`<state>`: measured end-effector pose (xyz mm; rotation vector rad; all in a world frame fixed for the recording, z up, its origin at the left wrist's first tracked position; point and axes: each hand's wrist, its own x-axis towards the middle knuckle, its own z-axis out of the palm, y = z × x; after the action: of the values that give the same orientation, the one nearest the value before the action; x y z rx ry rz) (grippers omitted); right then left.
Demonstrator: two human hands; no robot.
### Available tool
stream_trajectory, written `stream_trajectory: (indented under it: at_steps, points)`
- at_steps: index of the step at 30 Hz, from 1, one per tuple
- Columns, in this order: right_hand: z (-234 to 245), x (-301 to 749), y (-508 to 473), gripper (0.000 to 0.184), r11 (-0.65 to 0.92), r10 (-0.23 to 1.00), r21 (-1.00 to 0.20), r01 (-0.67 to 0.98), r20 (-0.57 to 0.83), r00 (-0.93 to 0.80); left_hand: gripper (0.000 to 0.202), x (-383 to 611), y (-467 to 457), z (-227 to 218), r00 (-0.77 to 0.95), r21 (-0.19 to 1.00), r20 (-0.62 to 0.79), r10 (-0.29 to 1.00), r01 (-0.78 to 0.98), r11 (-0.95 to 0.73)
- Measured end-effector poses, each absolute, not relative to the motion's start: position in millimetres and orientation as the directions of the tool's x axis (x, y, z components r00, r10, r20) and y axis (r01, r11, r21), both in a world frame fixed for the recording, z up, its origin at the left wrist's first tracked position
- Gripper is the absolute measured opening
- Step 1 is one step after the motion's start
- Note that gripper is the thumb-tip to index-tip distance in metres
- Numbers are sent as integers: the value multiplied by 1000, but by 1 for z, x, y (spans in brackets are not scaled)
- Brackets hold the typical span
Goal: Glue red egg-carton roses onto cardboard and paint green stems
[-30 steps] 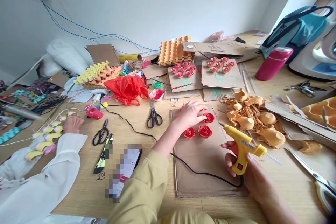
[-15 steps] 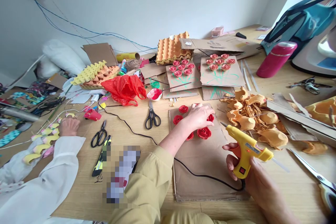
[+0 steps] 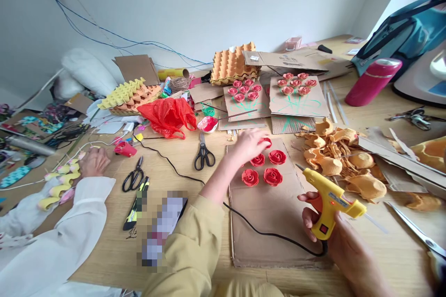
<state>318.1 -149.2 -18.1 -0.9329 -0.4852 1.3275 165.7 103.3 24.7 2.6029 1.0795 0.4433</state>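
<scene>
Head view — left hand (image 3: 248,145) pinches a red rose (image 3: 268,141), right hand (image 3: 336,237) clasps the glue gun (image 3: 331,196)

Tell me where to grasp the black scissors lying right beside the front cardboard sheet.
Take the black scissors by the handle loops, from above on the near side: they lie flat on the table, loops toward the person, blades pointing away. The left hand is closer; the right hand holds the glue gun.

Bright, even daylight, soft faint shadows on the wooden surface (image 3: 195,185), white wall evenly lit, wide-angle bending at the edges, dark vignette in right corners, pixelated patch beside black scissors (image 3: 204,154).
</scene>
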Motion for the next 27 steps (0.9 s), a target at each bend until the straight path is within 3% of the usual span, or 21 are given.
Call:
stream_trajectory:
  at_steps: [3,7,16,20,27]
  points:
    - [-19,318,-149,37,-31,962,-805,-593,-185,200,25,138,125,29,585,460,165,794,666,-586]
    - [-22,319,-149,38,-38,968,-817,-576,-172,180,28,135,134,22,633,507,122,765,622,-596]
    - [-25,321,-148,37,-36,972,-833,-552,-157,173,42,178,119,18,768,319,31,640,599,-734]
    - [-25,322,-149,38,-51,968,-829,-557,-177,176,37,179,117,18,758,247,-14,652,634,-733]
    - [-16,318,-149,37,-55,960,-829,-557,-198,200,39,178,117,10,715,235,23,699,675,-699]
